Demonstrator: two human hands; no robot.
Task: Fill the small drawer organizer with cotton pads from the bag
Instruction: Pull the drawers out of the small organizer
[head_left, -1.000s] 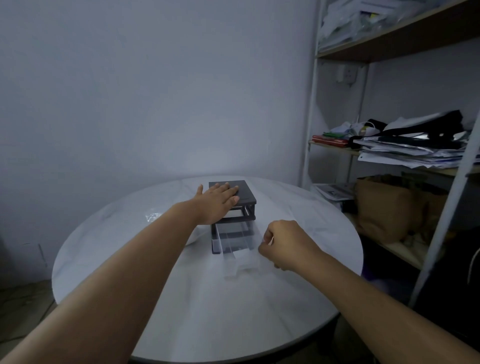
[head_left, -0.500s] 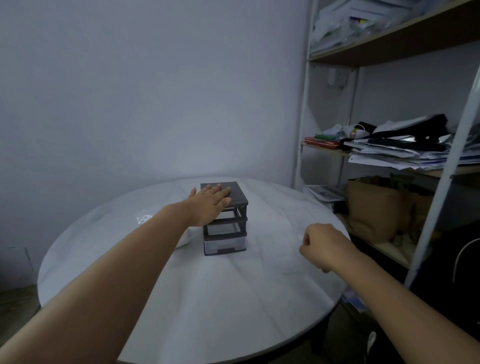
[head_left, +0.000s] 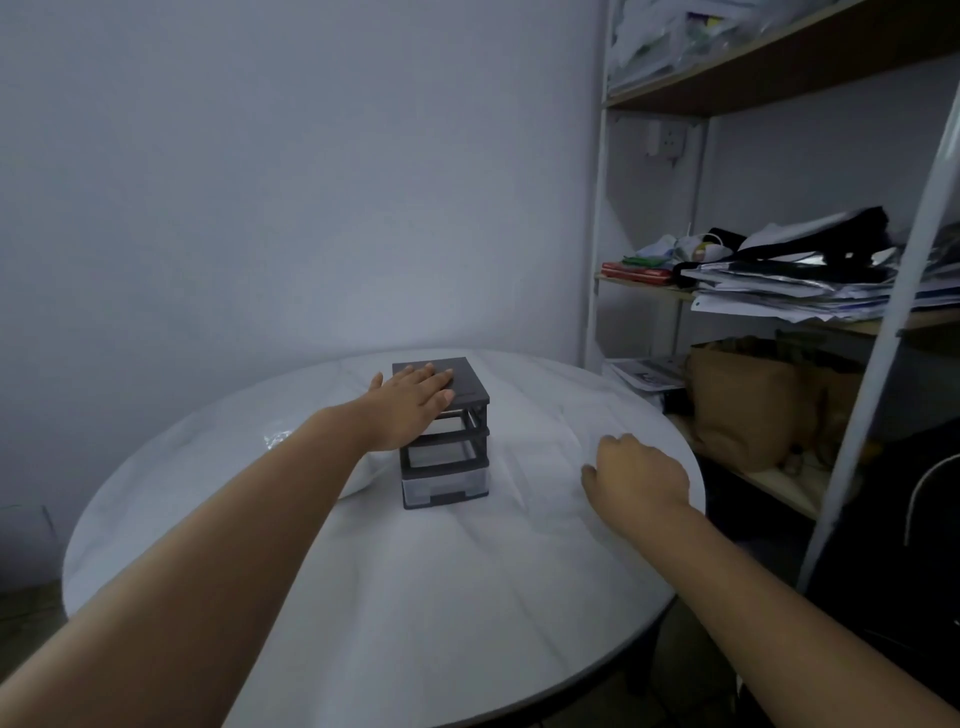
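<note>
I take this for a back office or storeroom. Open shelving (head_left: 779, 67) piled with loose papers (head_left: 779, 299) and folders (head_left: 636, 272), wall socket (head_left: 667, 139) behind it, plain round white tabletop (head_left: 415, 597) in the corner.

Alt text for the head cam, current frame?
A person's left hand lies flat on top of a small dark drawer organizer on a round white table, while the right hand, fingers curled, is over the table's right side. A plastic bag shows behind the left forearm; cluttered shelves stand right.
</note>
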